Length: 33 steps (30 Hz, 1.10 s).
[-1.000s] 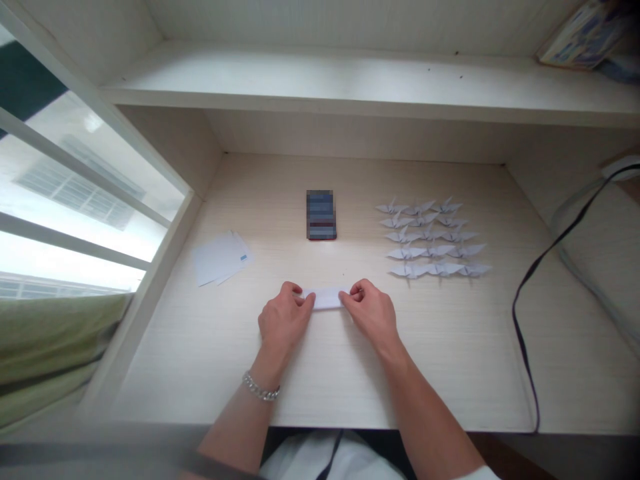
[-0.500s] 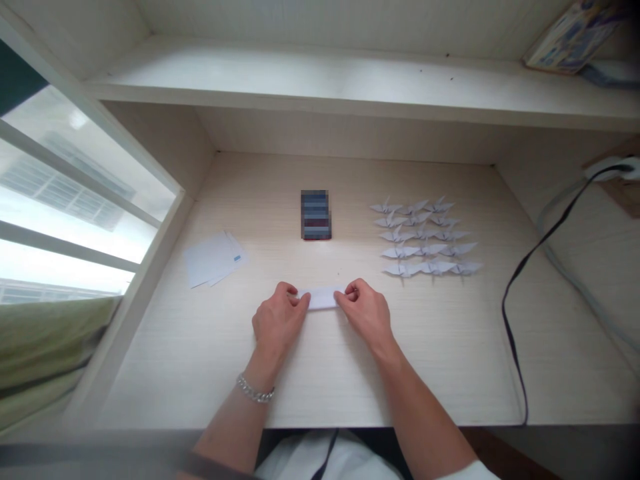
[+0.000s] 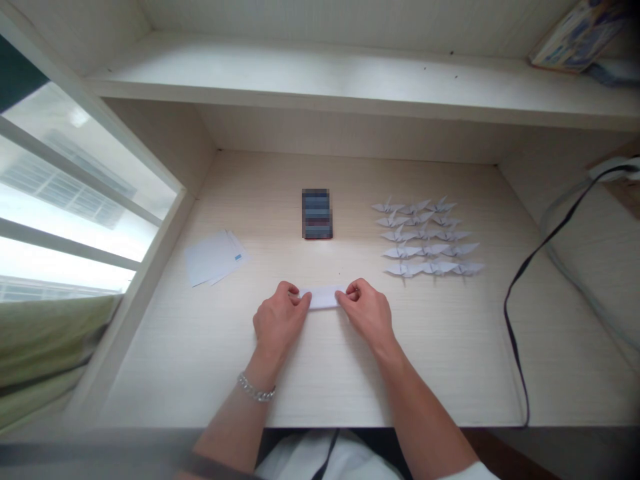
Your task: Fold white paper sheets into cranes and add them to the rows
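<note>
A small folded sheet of white paper (image 3: 323, 298) lies between my hands, low over the desk near the middle. My left hand (image 3: 281, 313) pinches its left end between thumb and fingers. At the right end, the thumb and curled fingers of my right hand (image 3: 366, 309) close on the same paper. My fingers cover both ends of it. Several white folded paper cranes (image 3: 427, 237) stand in rows to the right, beyond my right hand. Off to the left rests a small stack of flat white paper squares (image 3: 213, 259), one with a blue mark.
A phone-like dark rectangle (image 3: 317, 214), its surface pixelated, lies behind the paper. A black cable (image 3: 520, 267) runs down the right side of the desk from a socket. Above the desk spans a white shelf (image 3: 320, 80) with a box (image 3: 575, 37) on it. A barred window is at left.
Both hands keep the same pinch on the folded paper, which stays in place. The whole view has shifted very slightly.
</note>
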Available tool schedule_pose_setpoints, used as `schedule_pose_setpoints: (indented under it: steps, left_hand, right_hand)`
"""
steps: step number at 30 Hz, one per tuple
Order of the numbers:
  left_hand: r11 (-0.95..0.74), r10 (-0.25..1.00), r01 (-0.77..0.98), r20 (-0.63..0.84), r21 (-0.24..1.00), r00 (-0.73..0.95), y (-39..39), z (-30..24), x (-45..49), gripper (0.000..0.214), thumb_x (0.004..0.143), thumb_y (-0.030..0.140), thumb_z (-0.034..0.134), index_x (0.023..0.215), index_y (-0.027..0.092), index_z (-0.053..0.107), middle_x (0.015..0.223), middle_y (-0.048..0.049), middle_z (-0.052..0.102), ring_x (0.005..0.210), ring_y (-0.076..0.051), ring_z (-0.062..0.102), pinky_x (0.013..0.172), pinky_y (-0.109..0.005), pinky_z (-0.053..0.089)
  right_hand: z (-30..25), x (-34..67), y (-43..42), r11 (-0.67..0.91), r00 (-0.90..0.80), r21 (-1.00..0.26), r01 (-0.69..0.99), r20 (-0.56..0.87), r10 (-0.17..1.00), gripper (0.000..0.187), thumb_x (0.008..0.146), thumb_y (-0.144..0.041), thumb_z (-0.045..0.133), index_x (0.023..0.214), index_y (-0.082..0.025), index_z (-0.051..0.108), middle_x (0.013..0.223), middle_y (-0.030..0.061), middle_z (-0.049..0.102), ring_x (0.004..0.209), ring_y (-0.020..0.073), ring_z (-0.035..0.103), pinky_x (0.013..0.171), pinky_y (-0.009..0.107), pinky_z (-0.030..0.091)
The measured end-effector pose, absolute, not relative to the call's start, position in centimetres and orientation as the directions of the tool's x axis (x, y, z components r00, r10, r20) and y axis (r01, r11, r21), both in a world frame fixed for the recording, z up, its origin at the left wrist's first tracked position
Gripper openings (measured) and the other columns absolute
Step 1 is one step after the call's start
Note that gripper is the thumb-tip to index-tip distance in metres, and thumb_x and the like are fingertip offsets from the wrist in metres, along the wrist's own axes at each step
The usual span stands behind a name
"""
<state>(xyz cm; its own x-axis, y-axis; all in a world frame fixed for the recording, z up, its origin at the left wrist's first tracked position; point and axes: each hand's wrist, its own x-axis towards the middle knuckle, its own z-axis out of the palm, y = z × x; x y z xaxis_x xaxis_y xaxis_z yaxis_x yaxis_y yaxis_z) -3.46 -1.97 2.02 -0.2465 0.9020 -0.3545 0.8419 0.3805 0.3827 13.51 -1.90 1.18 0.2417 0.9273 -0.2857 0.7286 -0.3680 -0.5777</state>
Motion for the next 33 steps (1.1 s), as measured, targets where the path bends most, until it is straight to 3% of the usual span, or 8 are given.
schedule_pose_setpoints:
  steps: [14, 23, 26, 29, 33]
  left_hand:
    - [0.378, 0.902, 0.855, -0.349, 0.354, -0.254, -1.9, 2.4, -3.3, 0.033, 0.076, 0.056, 0.046, 0.087, 0.027, 0.057, 0.081, -0.0005, 0.071, 0.079, -0.024, 0.063, 0.064, -0.033, 0.042]
    - [0.381, 0.901, 0.862, -0.342, 0.334, -0.266, -2.1, 2.5, -3.0, 0.03, 0.077, 0.054, 0.046, 0.085, 0.028, 0.058, 0.081, 0.0, 0.07, 0.077, -0.023, 0.062, 0.065, -0.032, 0.043]
    - [0.341, 0.926, 0.878, -0.281, 0.335, -0.252, -2.6, 2.4, -2.8, 0.029, 0.08, 0.052, 0.044, 0.088, 0.029, 0.059, 0.083, -0.0006, 0.068, 0.076, -0.022, 0.061, 0.064, -0.032, 0.043]
    - [0.242, 0.967, 0.909, -0.16, 0.34, -0.197, -3.0, 2.4, -2.5, 0.029, 0.083, 0.047, 0.041, 0.09, 0.028, 0.061, 0.095, -0.0037, 0.064, 0.087, -0.021, 0.058, 0.065, -0.03, 0.042]
    - [0.164, 0.983, 0.922, -0.133, 0.351, -0.124, -3.2, 2.6, -2.2, 0.027, 0.086, 0.04, 0.04, 0.092, 0.028, 0.064, 0.1, -0.0046, 0.06, 0.095, -0.021, 0.053, 0.07, -0.028, 0.043]
  right_hand:
    - [1.4, 13.3, -1.9, -0.378, 0.256, -0.556, 0.74, -0.288, 0.923, 0.015, 0.073, -0.038, 0.055, 0.072, -0.023, 0.058, 0.067, -0.002, 0.066, 0.063, 0.0153, 0.057, 0.056, 0.025, 0.032]
    - [1.7, 13.0, -1.8, -0.404, 0.283, -0.479, 0.779, -0.306, 0.909, 0.018, 0.073, -0.041, 0.055, 0.074, -0.023, 0.059, 0.071, -0.0008, 0.066, 0.067, 0.0168, 0.058, 0.054, 0.026, 0.03]
    - [1.8, 12.7, -2.0, -0.392, 0.283, -0.455, 0.799, -0.292, 0.914, 0.019, 0.075, -0.042, 0.054, 0.078, -0.025, 0.06, 0.071, -0.001, 0.065, 0.068, 0.0181, 0.058, 0.054, 0.026, 0.03]
    - [1.8, 12.3, -2.3, -0.367, 0.279, -0.423, 0.828, -0.257, 0.925, 0.02, 0.077, -0.041, 0.052, 0.086, -0.026, 0.061, 0.072, -0.0001, 0.063, 0.068, 0.0185, 0.058, 0.056, 0.027, 0.032]
    - [1.8, 12.0, -2.9, -0.303, 0.268, -0.399, 0.865, -0.141, 0.953, 0.022, 0.08, -0.039, 0.05, 0.093, -0.026, 0.062, 0.093, 0.0032, 0.058, 0.075, 0.0167, 0.057, 0.06, 0.027, 0.035]
